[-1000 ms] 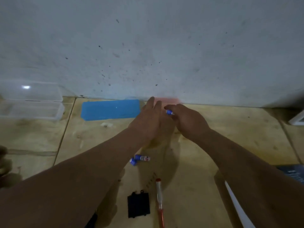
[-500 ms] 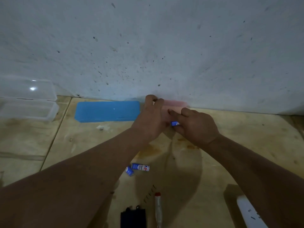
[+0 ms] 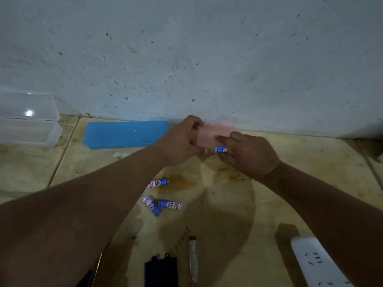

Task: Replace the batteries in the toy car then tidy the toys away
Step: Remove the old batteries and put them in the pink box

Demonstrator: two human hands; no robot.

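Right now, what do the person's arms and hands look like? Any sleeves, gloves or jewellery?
Both forearms are bare as far as the picture shows, with no sleeves in view. The left hand and right hand wear no gloves, and no rings, watch or bracelets show.

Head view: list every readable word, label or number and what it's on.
"DRY CELL": upper loose battery on the floor, plus part of a red letter.
"ABC", "CELL": left battery of the lower pair.
"CELL", "ABC": right battery of the lower pair.
Battery pinched in the right hand: print too blurred to read.
Blue case, pink case, power strip, screwdriver: no text visible.
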